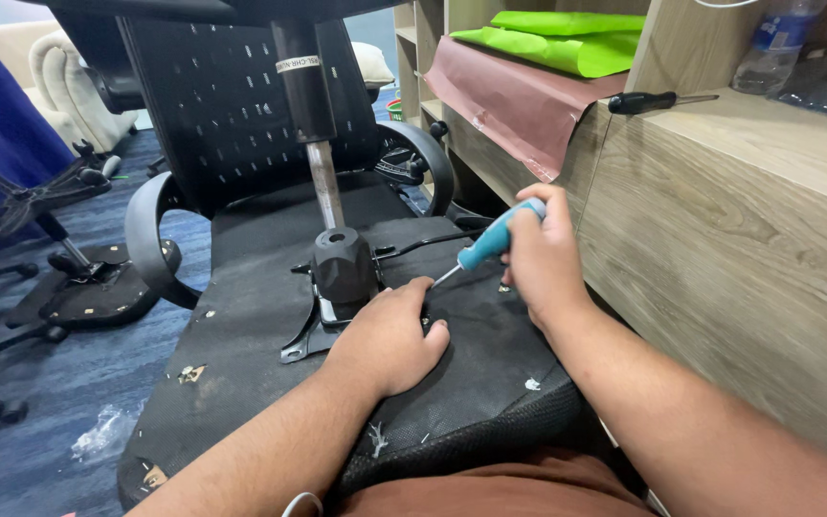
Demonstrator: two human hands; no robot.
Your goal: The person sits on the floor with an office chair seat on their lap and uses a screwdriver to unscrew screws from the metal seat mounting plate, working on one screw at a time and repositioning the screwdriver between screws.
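Bright even indoor light, sharp, edges stretched

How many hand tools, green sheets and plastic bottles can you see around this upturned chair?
Screwdrivers: 2, a teal-handled one in the right hand, a black-handled one on the wooden counter
Green sheets: 2
Plastic bottles: 1
Total: 5

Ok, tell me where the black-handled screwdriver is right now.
In the head view, the black-handled screwdriver lies at the upper right, on top of the light wooden cabinet, just right of the pink sheet draped over its edge.
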